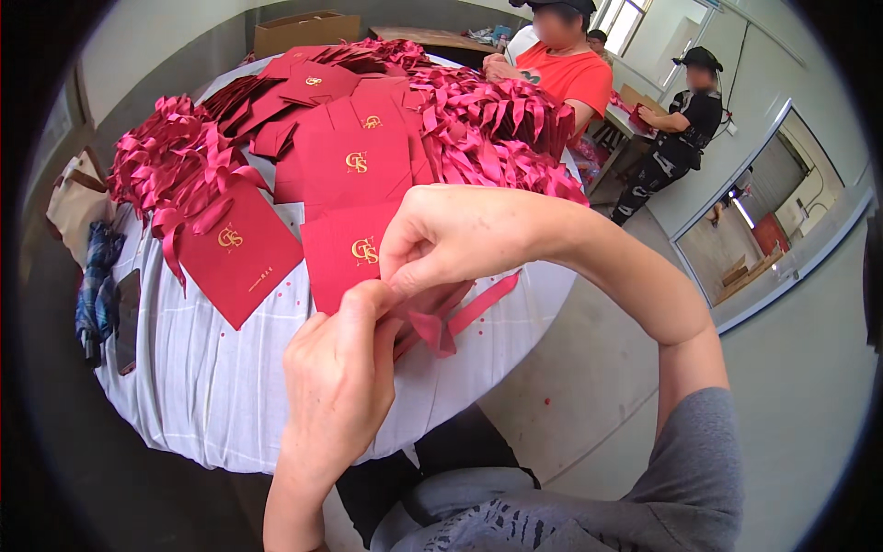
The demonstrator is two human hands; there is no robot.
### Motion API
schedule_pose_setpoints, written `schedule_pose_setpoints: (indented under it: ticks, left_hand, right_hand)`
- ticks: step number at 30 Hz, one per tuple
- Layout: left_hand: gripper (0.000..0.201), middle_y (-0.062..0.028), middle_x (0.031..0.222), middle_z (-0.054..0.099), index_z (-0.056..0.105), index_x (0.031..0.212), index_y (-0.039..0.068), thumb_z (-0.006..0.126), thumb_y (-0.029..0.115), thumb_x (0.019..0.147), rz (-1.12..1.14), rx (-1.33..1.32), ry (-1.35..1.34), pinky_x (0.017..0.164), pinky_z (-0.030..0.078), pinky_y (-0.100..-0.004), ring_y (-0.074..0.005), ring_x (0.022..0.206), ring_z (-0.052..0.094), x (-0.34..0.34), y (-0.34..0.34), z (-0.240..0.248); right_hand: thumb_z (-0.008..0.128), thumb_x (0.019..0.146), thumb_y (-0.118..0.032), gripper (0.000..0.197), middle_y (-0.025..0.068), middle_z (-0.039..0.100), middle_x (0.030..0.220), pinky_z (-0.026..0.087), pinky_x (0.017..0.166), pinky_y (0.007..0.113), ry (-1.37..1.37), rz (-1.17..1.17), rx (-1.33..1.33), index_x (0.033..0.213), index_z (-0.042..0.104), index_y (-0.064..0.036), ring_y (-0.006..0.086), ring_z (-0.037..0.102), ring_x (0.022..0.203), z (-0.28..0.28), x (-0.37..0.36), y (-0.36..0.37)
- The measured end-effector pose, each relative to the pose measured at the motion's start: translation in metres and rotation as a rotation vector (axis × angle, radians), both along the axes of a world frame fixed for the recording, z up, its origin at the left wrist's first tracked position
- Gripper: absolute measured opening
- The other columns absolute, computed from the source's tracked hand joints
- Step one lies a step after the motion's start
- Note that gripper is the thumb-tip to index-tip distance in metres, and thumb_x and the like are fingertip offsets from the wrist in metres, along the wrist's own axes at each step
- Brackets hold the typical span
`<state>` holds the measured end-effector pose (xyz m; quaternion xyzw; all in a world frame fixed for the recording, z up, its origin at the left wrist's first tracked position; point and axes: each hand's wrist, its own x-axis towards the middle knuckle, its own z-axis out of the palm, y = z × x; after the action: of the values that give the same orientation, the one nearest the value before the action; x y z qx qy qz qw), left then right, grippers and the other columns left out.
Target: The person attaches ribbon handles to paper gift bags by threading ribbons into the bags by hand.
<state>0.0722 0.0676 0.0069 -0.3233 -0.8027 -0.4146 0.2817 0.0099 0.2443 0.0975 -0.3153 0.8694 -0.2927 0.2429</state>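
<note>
Both my hands meet above the near side of the round table. My left hand (338, 368) is closed, and a red ribbon (441, 333) with loose ends trails out beside its fingers. My right hand (455, 235) comes across from the right, thumb and forefinger pinched against the left fingertips; what lies in that pinch is hidden. Part of a dark red paper piece shows under the hands. Just beyond them lies a flat red paper bag (336, 244) with a gold emblem. To the left, another red bag (241, 258) lies tilted, pink-red ribbons at its top.
Piles of ribboned red bags (497, 115) cover the far side of the white tablecloth (198, 396). A phone (128, 322) and a folded blue umbrella (97, 285) are at the left edge. A person in red (575, 83) sits across; another person (685, 124) stands farther right.
</note>
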Motion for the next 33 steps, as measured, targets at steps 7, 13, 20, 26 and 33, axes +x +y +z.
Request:
schedule_pose_setpoints:
  ticks: [7,13,20,26,33]
  left_hand:
    - [0.018,-0.0086,0.070,0.061,0.057,0.090,0.004,0.070,0.004,0.078,-0.051,-0.021,-0.063,0.054,0.040,-0.0342,-0.0258,0.057,0.057,-0.001,0.001,0.007]
    - [0.017,-0.0079,0.070,0.061,0.057,0.085,0.004,0.071,0.004,0.076,-0.017,0.011,-0.009,0.054,0.040,-0.0339,-0.0248,0.055,0.056,-0.001,0.010,0.001]
    - [0.021,-0.0061,0.070,0.061,0.057,0.086,0.004,0.073,0.001,0.073,0.004,0.013,-0.016,0.052,0.040,-0.0317,-0.0214,0.053,0.056,0.000,0.013,0.003]
    - [0.023,-0.0062,0.070,0.061,0.060,0.092,0.003,0.073,0.000,0.073,-0.007,0.019,-0.052,0.053,0.041,-0.0316,-0.0208,0.054,0.056,-0.002,0.013,0.001]
    - [0.030,-0.0075,0.072,0.062,0.065,0.104,0.005,0.070,0.000,0.076,0.016,-0.048,-0.030,0.056,0.042,-0.0327,-0.0228,0.060,0.058,-0.005,0.005,-0.001]
  right_hand:
    - [0.063,0.085,-0.014,0.017,0.0028,0.064,0.072,0.049,0.065,0.024,0.049,-0.164,-0.169,0.083,0.067,0.0019,0.0066,0.059,0.070,-0.015,0.012,0.002]
    - [0.066,0.086,-0.014,0.017,0.0015,0.066,0.079,0.048,0.069,0.022,0.170,-0.212,-0.236,0.090,0.067,0.0017,0.0054,0.058,0.075,0.002,0.004,-0.005]
    - [0.065,0.081,-0.013,0.016,0.0033,0.063,0.065,0.043,0.053,0.025,0.234,-0.287,-0.724,0.075,0.070,0.0017,0.0074,0.054,0.060,-0.014,-0.029,-0.029]
    - [0.066,0.085,-0.018,0.024,0.0074,0.064,0.068,0.048,0.058,0.027,0.420,-0.285,-0.754,0.084,0.065,0.0059,0.0094,0.059,0.064,-0.017,-0.033,-0.032]
    - [0.066,0.086,-0.008,0.011,0.0098,0.061,0.070,0.045,0.053,0.030,0.791,-0.442,-0.582,0.080,0.064,0.0007,0.0185,0.059,0.060,-0.054,0.059,0.024]
